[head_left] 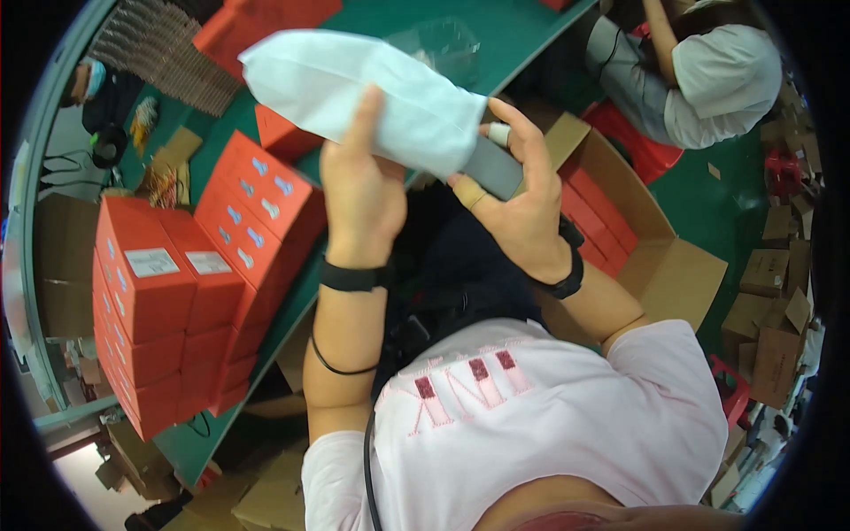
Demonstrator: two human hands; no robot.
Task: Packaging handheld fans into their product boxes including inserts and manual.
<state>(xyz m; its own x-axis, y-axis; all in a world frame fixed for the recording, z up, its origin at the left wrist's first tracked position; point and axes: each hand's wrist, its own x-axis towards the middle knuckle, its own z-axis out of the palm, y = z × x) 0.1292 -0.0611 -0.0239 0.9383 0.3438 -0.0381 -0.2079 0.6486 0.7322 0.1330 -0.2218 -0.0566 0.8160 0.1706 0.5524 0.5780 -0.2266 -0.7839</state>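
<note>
A white, soft-looking pouch (354,88) is held up over the table's near edge, its long side slanting down to the right. My left hand (365,181) is closed around its underside, with the thumb lying across the front. From the pouch's right end sticks out a flat grey block-like object (493,166); the rest of it is hidden inside. My right hand (522,199) grips this grey object between thumb and fingers, right at the pouch's mouth. Wrappings show on its thumb and one finger.
Orange-red boxes (159,292) are stacked on the green table (199,442) at left. A clear plastic item (438,49) lies beyond the pouch. At right an open cardboard carton (677,274) holds more orange-red boxes (593,212). Another person (722,80) sits at upper right.
</note>
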